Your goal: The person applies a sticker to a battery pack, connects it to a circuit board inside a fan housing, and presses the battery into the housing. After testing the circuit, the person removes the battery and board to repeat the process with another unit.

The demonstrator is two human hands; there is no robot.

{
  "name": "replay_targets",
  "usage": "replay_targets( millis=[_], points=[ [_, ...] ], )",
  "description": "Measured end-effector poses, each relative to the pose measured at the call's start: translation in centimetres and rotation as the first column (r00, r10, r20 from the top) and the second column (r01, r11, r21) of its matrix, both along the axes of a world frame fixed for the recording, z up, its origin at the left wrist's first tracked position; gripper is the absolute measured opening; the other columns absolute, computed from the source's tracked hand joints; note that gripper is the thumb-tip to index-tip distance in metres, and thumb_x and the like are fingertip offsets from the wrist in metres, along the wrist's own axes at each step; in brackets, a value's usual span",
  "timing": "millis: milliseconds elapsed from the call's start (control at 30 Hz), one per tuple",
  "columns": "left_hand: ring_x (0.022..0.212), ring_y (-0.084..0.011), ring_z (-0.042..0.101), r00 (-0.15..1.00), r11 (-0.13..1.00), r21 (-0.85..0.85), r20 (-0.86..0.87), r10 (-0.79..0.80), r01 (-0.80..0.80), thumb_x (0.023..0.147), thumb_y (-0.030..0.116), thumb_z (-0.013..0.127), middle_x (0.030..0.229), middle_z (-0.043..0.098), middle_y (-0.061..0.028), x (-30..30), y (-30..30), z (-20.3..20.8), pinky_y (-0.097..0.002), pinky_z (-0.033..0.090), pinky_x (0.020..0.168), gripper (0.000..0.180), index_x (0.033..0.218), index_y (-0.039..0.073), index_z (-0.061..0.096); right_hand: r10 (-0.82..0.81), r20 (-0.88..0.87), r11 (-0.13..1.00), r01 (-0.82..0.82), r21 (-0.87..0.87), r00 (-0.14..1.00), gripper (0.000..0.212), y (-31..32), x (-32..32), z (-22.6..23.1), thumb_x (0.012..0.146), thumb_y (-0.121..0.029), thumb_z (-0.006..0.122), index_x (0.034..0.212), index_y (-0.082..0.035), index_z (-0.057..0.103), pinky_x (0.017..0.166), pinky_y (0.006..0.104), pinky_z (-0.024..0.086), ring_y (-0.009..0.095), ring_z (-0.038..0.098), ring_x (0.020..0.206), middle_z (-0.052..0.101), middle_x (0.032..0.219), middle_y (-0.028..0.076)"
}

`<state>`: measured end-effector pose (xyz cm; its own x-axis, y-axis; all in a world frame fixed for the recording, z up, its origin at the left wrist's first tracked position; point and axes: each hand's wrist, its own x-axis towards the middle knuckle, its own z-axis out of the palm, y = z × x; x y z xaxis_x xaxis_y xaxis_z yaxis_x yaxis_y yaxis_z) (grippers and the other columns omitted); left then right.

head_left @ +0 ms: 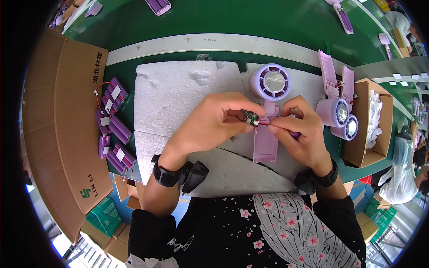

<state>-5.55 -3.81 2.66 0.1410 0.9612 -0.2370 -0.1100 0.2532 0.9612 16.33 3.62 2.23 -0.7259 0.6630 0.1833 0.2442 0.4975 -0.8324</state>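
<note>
My left hand [210,123] is closed on a small green circuit board [250,118], gripped between thumb and fingers. My right hand [306,125] pinches thin red and black wires [263,124] that run to a white plug at the board's edge. A bit of purple, perhaps a battery, shows under the right fingers, mostly hidden. Just beyond both hands lies a lilac handheld fan [271,82], its round grille facing up. Its opened pink handle shell [265,149] extends toward me beneath the hands. White foam sheets [174,98] lie under everything.
Purple battery packs [118,129] with wires lie at left beside a tall cardboard box [67,125]. At right are two more fans [333,111], open handle shells [328,73] and a small carton [384,129] with white pieces. Fan parts [158,5] sit on the green surface beyond the pale rail.
</note>
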Motion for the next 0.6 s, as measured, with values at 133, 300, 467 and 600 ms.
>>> replay_targets(
  millis=[133, 300, 467, 600],
  points=[
    [0.090, -0.0119, 0.064, 0.998, 0.996, -0.077, -0.039, -0.044, 0.040, 0.081, -0.015, 0.067, 0.103, 0.063, -0.0060, -0.29, 0.09, 0.34, -0.0249, 0.055, 0.077, 0.029, 0.106, -0.002, 0.065, 0.029, 0.002, 1.000, -0.029, 0.001, 1.000, 0.014, -0.09, -0.13, -0.10, 0.076, 0.000, 0.077, 0.089, -0.003, 0.073, 0.060, 0.0282, 0.045, 0.017, 0.055, 0.071, 0.051, 0.092, 0.008],
    [0.092, -0.0130, 0.065, 1.000, 0.991, -0.135, 0.006, -0.025, 0.025, 0.080, -0.017, 0.066, 0.108, 0.063, -0.0068, -0.39, 0.08, 0.66, -0.0249, 0.055, 0.077, 0.030, 0.105, -0.001, 0.062, -0.007, 0.010, 1.000, 0.007, 0.018, 1.000, 0.013, -0.43, -0.36, -0.12, 0.076, 0.000, 0.077, 0.088, -0.003, 0.072, 0.060, 0.0278, 0.044, 0.016, 0.055, 0.070, 0.050, 0.091, 0.007],
    [0.093, -0.0140, 0.065, 0.998, 0.998, -0.049, 0.032, -0.046, 0.048, 0.079, -0.018, 0.067, 0.108, 0.062, -0.0067, -0.41, -0.08, 0.23, -0.0246, 0.056, 0.076, 0.029, 0.101, 0.000, 0.060, -0.046, -0.002, 0.999, 0.046, 0.018, 0.999, 0.011, -0.46, -0.46, -0.26, 0.076, -0.004, 0.078, 0.085, -0.006, 0.073, 0.057, 0.0292, 0.047, 0.018, 0.057, 0.067, 0.054, 0.089, 0.008],
    [0.082, -0.0080, 0.062, 0.999, 1.000, -0.009, 0.031, -0.019, 0.019, 0.079, -0.015, 0.067, 0.093, 0.063, -0.0033, -0.06, -0.17, 0.07, -0.0223, 0.051, 0.068, 0.026, 0.100, 0.000, 0.061, -0.053, -0.023, 0.998, 0.052, -0.018, 0.998, 0.011, -0.63, -0.35, -0.36, 0.075, 0.001, 0.075, 0.086, -0.002, 0.071, 0.058, 0.0256, 0.041, 0.013, 0.051, 0.068, 0.050, 0.090, 0.007]
  ],
)
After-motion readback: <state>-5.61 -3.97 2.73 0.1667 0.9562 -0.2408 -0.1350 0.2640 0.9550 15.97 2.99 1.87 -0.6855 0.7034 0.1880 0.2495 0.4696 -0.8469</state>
